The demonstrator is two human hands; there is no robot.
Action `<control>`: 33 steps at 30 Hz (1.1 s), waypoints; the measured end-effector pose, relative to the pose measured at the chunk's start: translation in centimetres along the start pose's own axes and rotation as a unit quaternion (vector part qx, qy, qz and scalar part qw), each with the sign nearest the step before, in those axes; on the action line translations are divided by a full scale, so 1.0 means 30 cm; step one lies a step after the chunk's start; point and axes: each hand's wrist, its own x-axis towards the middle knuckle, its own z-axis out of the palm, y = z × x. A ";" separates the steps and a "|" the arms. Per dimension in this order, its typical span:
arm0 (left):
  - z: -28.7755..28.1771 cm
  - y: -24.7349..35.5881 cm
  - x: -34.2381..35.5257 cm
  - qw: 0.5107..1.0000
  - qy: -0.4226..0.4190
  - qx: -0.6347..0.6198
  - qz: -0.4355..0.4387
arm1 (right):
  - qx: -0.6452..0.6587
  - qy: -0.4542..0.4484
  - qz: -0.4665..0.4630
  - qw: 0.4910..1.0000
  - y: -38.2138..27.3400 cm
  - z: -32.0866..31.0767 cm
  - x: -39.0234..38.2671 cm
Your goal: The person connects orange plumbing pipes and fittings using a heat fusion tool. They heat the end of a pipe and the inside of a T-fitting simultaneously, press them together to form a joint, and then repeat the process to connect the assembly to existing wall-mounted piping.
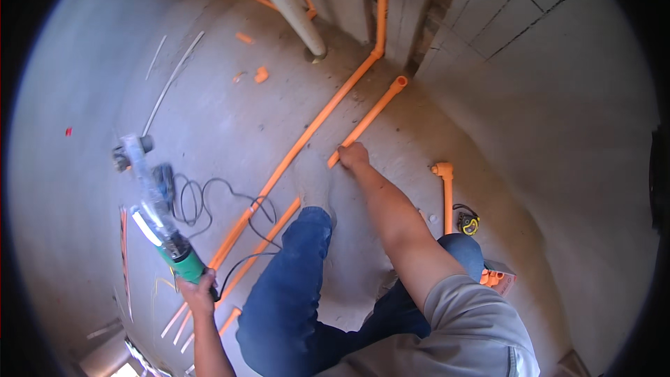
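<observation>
My left hand (198, 292) is closed around the green handle of a pipe welding iron (183, 262). Its long silvery body tilts up and away to the far left, with dark round heating pieces at the tip. A dark cord (230, 185) loops from it over the floor. My right hand (354, 155) grips a short orange pipe (371, 116) close to its near end. That pipe slants away to the right and ends in a fitting with an open mouth. To its left, a longer orange pipe (307, 132) runs along the floor towards the wall.
A pale upright pipe (286, 10) rises from the floor ahead. At right are an orange pipe with an elbow (447, 192), a tape measure (468, 223) and a box of orange fittings (499, 281). Loose orange pieces (261, 75) lie farther off. A wall (579, 98) stands at right.
</observation>
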 end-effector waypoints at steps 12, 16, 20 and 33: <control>0.538 0.027 0.346 0.967 -0.247 0.046 0.037 | 0.027 0.056 0.022 0.998 0.002 -0.287 0.146; 0.564 0.046 0.361 0.965 -0.253 0.056 0.034 | 0.032 -0.025 0.064 0.997 -0.038 -0.356 0.165; 0.507 0.099 0.305 0.966 -0.229 0.097 0.068 | 0.032 -0.012 0.082 0.996 -0.101 -0.397 0.124; 0.074 0.203 -0.040 0.987 -0.020 0.156 0.022 | 0.022 0.032 0.023 0.999 -0.047 -0.352 0.188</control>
